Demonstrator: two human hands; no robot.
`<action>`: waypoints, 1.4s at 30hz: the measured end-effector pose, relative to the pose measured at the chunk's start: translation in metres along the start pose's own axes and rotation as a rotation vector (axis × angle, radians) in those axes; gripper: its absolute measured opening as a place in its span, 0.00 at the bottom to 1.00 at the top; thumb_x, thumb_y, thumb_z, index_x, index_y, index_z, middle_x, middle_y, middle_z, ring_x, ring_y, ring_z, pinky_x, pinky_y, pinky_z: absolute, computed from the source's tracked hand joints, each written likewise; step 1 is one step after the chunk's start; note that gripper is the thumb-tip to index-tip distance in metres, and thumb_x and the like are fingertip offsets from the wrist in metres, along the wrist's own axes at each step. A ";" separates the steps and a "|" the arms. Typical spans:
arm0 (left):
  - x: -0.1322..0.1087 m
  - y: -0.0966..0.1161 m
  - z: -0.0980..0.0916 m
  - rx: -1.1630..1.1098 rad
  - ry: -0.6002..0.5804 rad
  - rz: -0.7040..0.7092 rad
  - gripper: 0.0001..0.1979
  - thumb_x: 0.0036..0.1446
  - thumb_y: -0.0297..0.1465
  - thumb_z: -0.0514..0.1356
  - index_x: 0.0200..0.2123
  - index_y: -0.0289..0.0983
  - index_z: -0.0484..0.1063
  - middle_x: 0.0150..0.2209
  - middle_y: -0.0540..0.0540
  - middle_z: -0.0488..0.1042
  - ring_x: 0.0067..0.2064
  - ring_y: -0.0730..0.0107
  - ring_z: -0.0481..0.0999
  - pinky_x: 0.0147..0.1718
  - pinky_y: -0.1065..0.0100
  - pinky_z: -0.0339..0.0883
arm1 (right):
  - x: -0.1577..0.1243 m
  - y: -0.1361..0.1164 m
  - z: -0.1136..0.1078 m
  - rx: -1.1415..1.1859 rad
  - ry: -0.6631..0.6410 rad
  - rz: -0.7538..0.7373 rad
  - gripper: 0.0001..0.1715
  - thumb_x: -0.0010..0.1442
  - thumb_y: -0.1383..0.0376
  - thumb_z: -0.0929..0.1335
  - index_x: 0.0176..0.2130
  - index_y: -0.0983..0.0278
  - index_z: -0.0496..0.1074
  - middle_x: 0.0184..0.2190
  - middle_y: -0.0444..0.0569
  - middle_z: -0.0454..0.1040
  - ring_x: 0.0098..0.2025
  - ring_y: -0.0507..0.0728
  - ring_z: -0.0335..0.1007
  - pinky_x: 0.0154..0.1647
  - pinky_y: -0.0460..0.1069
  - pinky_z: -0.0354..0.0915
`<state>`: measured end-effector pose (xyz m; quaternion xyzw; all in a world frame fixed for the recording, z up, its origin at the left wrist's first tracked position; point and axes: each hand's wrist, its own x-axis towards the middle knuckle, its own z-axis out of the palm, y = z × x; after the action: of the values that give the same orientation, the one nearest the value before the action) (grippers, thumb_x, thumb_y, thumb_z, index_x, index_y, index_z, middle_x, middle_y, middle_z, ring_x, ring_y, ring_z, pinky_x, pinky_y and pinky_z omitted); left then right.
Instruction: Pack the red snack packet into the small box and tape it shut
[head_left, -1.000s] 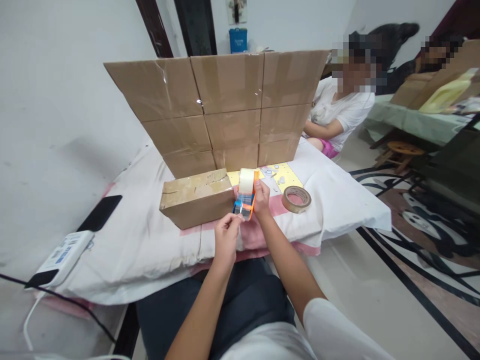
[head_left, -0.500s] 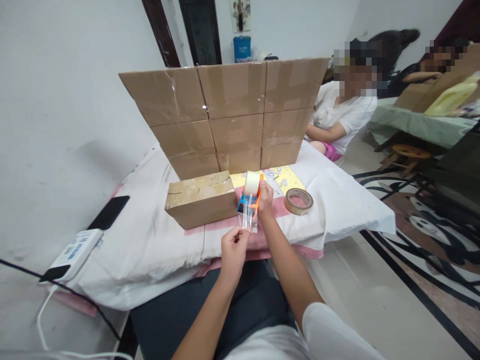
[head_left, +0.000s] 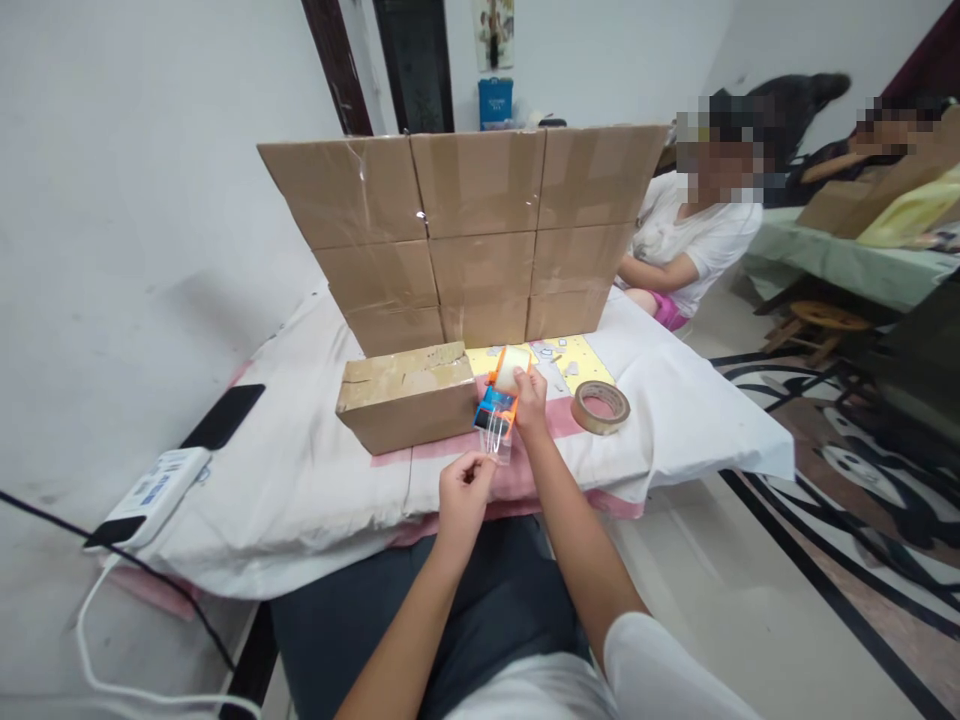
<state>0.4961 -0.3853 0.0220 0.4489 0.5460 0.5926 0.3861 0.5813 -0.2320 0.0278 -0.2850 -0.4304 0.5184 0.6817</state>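
My right hand (head_left: 531,398) grips an orange and blue tape dispenser (head_left: 495,402) loaded with a roll of clear tape (head_left: 513,368). A short strip of clear tape (head_left: 495,442) runs down from the dispenser's front. Its loose end is pinched between the thumb and fingers of my left hand (head_left: 466,488). Just left of the dispenser lies a closed cardboard box (head_left: 409,405) with a taped top. Behind it stands a wall of stacked cardboard boxes (head_left: 480,235), three across and three high. A roll of brown tape (head_left: 600,408) lies right of my right hand.
A white cloth (head_left: 690,400) covers the table. At its left are a black phone (head_left: 223,415) and a white power strip (head_left: 154,497) with cables. A person in a white shirt (head_left: 694,240) sits beyond the right side; another person works farther back. A wooden stool (head_left: 821,318) stands on the floor.
The dispenser has tilted in my right hand, turning its tape roll and showing more of its blue part. My left hand keeps its pinch on the tape end. The view has shifted slightly.
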 end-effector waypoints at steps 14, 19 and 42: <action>0.000 0.026 -0.026 0.018 -0.079 -0.086 0.14 0.51 0.39 0.63 0.22 0.35 0.73 0.19 0.56 0.56 0.23 0.77 0.51 0.24 0.70 0.45 | -0.006 -0.004 0.000 -0.096 -0.062 -0.151 0.19 0.60 0.51 0.68 0.29 0.63 0.68 0.22 0.43 0.70 0.23 0.51 0.66 0.25 0.46 0.65; 0.008 0.031 -0.033 0.019 -0.093 -0.114 0.13 0.49 0.39 0.63 0.22 0.36 0.75 0.17 0.56 0.54 0.22 0.77 0.50 0.23 0.69 0.44 | -0.004 -0.007 0.000 -0.110 -0.018 -0.175 0.18 0.59 0.52 0.68 0.27 0.63 0.67 0.21 0.42 0.67 0.22 0.51 0.61 0.24 0.46 0.62; 0.013 0.043 -0.042 0.062 -0.081 -0.100 0.12 0.48 0.39 0.63 0.21 0.37 0.76 0.16 0.54 0.57 0.22 0.75 0.54 0.24 0.69 0.46 | -0.004 0.003 -0.002 -0.098 -0.041 -0.135 0.17 0.60 0.51 0.67 0.31 0.62 0.69 0.22 0.42 0.69 0.23 0.52 0.66 0.26 0.47 0.66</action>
<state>0.4532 -0.3900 0.0662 0.4563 0.5701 0.5367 0.4229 0.5810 -0.2347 0.0229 -0.2775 -0.4873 0.4552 0.6916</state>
